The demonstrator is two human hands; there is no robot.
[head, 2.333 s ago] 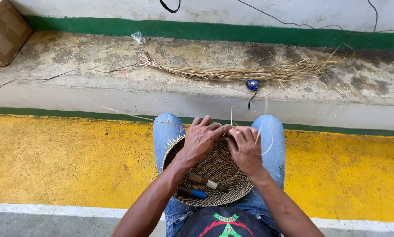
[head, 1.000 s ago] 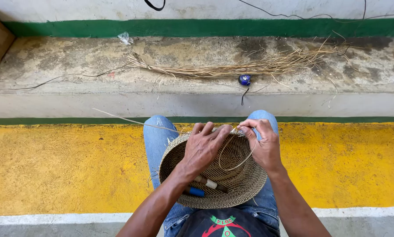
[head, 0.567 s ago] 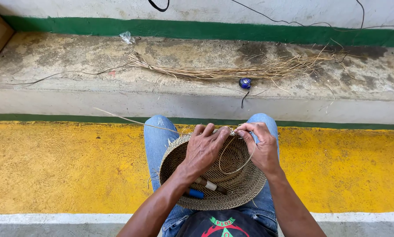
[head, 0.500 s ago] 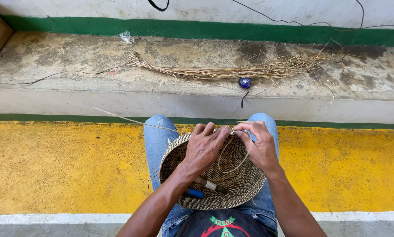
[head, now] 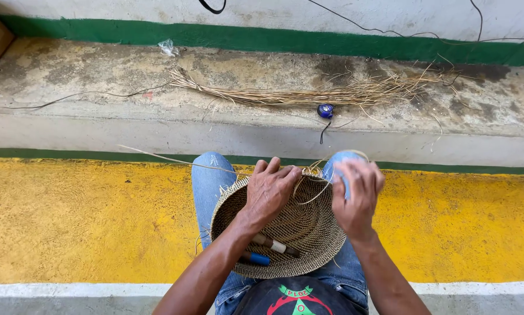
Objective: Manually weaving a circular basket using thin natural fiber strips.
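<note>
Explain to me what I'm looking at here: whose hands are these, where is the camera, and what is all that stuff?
There is no machine. The one camera sits on a person's head and looks down at their lap. The left hand grips the far rim of a woven basket resting on the knees. The right hand is raised beside it, pulling a thin fibre strand that loops from the rim. Two slim tools lie inside the basket. Ahead, on the concrete ledge, lie a bundle of dry fibres and a small blue object, possibly a tape measure.
</note>
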